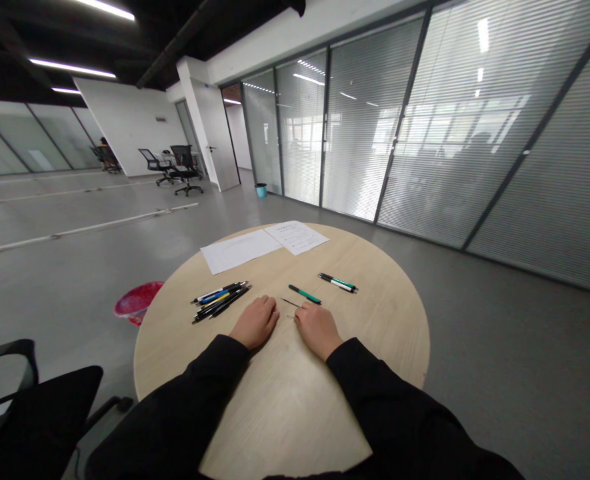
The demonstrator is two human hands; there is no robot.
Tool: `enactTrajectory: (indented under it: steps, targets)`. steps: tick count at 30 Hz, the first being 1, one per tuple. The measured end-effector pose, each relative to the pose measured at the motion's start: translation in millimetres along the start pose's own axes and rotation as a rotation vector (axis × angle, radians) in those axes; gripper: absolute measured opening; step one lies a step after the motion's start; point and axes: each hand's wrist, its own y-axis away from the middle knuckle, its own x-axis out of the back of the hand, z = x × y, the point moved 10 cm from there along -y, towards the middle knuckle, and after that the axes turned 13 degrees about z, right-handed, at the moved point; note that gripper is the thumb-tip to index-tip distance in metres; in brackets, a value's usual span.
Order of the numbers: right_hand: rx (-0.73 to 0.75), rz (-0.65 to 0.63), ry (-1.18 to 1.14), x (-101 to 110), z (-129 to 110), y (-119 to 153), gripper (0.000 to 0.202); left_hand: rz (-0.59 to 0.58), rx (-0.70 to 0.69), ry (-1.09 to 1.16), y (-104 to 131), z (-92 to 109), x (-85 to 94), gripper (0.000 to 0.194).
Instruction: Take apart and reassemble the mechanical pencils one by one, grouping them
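Note:
My left hand (256,322) rests on the round wooden table (395,320), its fingers curled; what it holds, if anything, is hidden. My right hand (319,328) lies to its right with fingers closed on a thin dark refill (291,303), whose tip points left. A small clear piece (290,317) is beside the right fingertips. Just beyond that hand is a green pen (305,294). Two more pens, one green and one white (338,283), lie together farther right. To the left of my left hand, several black, blue and yellow pens (219,300) form a loose pile.
Two sheets of paper, one blank-looking (241,251) and one printed (297,237), lie at the table's far side. A red basket (137,301) stands on the floor at left, near a black chair (39,413). Glass partitions (365,127) stand behind.

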Motion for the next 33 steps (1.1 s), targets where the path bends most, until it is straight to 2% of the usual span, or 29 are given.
enactTrajectory:
  steps: [4,12,21,29,33]
  targets:
    - [0.008,0.000,0.011,-1,-1,0,0.026,0.011,0.043,0.128,-2,-4,-4.5,0.007]
    - [0.012,-0.016,0.021,-3,0,-1,0.027,0.025,0.161,0.242,-5,-11,-2.6,0.005]
    - [0.001,-0.035,0.015,-3,0,0,0.026,0.038,0.089,0.253,-6,-3,-1.3,0.017]
    - [-0.034,-0.059,-0.007,1,1,1,0.026,0.024,0.155,0.272,-3,-12,-0.9,0.023]
    - [-0.064,-0.023,-0.023,8,8,-1,0.026,0.031,0.159,0.239,0,-17,2.3,0.021]
